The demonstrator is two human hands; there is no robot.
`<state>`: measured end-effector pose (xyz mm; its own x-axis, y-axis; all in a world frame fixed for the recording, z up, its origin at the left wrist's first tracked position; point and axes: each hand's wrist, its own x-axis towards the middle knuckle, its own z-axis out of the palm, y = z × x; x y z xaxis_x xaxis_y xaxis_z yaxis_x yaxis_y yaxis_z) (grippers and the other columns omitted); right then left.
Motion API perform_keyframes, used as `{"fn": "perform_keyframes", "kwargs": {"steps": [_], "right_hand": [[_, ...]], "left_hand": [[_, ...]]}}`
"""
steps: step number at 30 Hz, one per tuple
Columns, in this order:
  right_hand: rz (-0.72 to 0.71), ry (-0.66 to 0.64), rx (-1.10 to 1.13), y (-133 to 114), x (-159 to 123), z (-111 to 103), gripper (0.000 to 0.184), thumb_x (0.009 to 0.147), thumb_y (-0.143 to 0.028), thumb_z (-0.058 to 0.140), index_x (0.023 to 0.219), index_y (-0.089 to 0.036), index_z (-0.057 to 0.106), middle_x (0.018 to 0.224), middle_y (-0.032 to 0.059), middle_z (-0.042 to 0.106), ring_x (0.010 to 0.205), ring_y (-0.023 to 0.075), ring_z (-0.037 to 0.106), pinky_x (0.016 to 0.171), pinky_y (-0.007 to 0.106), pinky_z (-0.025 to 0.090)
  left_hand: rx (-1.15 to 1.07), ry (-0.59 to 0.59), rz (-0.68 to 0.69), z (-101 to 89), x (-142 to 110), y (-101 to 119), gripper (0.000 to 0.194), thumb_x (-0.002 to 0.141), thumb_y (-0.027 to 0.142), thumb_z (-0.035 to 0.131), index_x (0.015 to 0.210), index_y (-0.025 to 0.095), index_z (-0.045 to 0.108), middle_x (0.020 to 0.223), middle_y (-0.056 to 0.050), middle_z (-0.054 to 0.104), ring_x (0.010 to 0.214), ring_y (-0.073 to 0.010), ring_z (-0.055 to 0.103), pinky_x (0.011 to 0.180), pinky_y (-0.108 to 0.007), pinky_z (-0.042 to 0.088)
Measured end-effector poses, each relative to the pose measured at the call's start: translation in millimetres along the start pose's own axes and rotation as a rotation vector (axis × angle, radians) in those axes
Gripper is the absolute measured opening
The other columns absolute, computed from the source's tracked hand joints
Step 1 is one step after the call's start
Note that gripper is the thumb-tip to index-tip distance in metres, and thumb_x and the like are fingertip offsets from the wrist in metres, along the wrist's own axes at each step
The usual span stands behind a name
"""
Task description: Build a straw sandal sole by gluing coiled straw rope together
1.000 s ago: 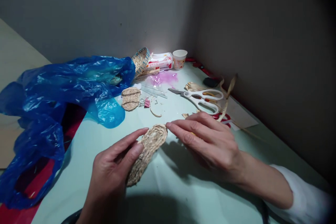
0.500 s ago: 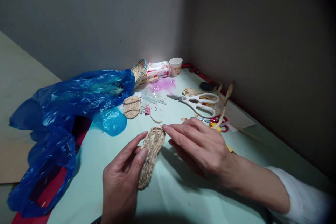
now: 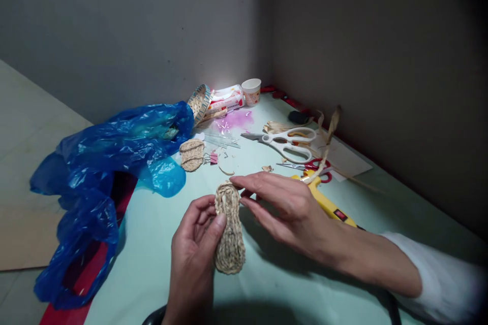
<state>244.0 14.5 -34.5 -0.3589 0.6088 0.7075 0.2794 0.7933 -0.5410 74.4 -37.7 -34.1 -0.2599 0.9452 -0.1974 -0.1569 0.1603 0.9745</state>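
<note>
An oval piece of coiled, braided straw (image 3: 230,233), shaped like a small sole, stands lengthwise above the table. My left hand (image 3: 200,238) is closed on its left edge, thumb on the near face and fingers partly hidden behind. My right hand (image 3: 290,208) reaches in from the right with its fingers stretched out. Its foremost fingertips touch the straw piece's top end, while the others stay beside the right edge. Beyond the hands lies a smaller round woven straw piece (image 3: 191,155) with a pink binder clip (image 3: 214,158) near it.
A yellow glue gun (image 3: 328,203) lies behind my right forearm. White-handled scissors (image 3: 292,143) and red-handled scissors (image 3: 310,165) are at the right. A blue plastic bag (image 3: 125,132) covers the left side. A paper cup (image 3: 251,92) and a small basket (image 3: 199,104) stand at the back.
The straw piece has turned more upright and shifted slightly right with my left hand. My right fingertips have moved a little left onto its top end. More of the glue gun shows.
</note>
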Motion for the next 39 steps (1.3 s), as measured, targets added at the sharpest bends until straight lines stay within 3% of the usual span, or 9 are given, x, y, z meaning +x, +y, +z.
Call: {"fn": "perform_keyframes", "kwargs": {"steps": [10,15,20,29,33,39], "right_hand": [[-0.024,-0.062,0.025,-1,-1,-2,0.028,0.094,-0.007,0.056,0.12,0.001,0.064,0.103,0.0157,0.074,0.089,0.021,0.067,0.08,0.033,0.056],[-0.034,-0.079,0.036,-5,-4,-3,0.027,0.096,-0.008,0.055,0.121,-0.001,0.063,0.102,0.0143,0.072,0.089,0.0204,0.065,0.081,0.033,0.054],[-0.041,-0.094,0.079,-8,-5,1,0.028,0.097,-0.01,0.055,0.123,-0.003,0.061,0.106,0.0147,0.072,0.093,0.0205,0.066,0.082,0.032,0.054],[-0.042,-0.092,0.019,-10,-8,6,0.022,0.098,-0.013,0.055,0.116,-0.003,0.063,0.1,0.0138,0.074,0.084,0.0197,0.066,0.078,0.032,0.055],[-0.023,-0.09,0.069,-9,-9,8,0.022,0.098,-0.012,0.055,0.117,-0.005,0.063,0.101,0.0138,0.074,0.09,0.0202,0.068,0.082,0.032,0.056],[0.152,-0.07,0.061,-6,-6,4,0.023,0.093,-0.01,0.062,0.116,-0.006,0.067,0.103,0.0106,0.075,0.091,0.0182,0.07,0.079,0.027,0.054]], "left_hand": [[-0.107,0.042,-0.037,22.1,-10,9,0.024,0.08,0.037,0.078,0.096,0.02,0.07,0.086,-0.001,0.071,0.078,-0.0161,0.068,0.07,-0.023,0.053],[-0.142,0.012,-0.001,19.5,-5,13,0.021,0.081,0.037,0.077,0.092,0.02,0.069,0.079,0.001,0.068,0.07,-0.0138,0.064,0.066,-0.022,0.051],[-0.1,0.067,0.042,15.5,2,16,0.022,0.077,0.036,0.08,0.084,0.019,0.069,0.071,0.003,0.064,0.065,-0.0125,0.059,0.063,-0.021,0.047],[-0.119,0.068,-0.035,16.3,0,15,0.02,0.079,0.033,0.079,0.077,0.019,0.065,0.066,0.004,0.063,0.064,-0.0115,0.058,0.062,-0.02,0.047],[-0.197,0.029,-0.044,18.3,0,16,0.018,0.078,0.03,0.079,0.074,0.019,0.066,0.065,0.004,0.063,0.063,-0.0131,0.063,0.065,-0.024,0.051],[-0.223,-0.01,-0.084,20.6,-1,22,0.035,0.091,0.05,0.06,0.095,0.018,0.072,0.084,-0.005,0.073,0.078,-0.0209,0.07,0.075,-0.031,0.054]]}}
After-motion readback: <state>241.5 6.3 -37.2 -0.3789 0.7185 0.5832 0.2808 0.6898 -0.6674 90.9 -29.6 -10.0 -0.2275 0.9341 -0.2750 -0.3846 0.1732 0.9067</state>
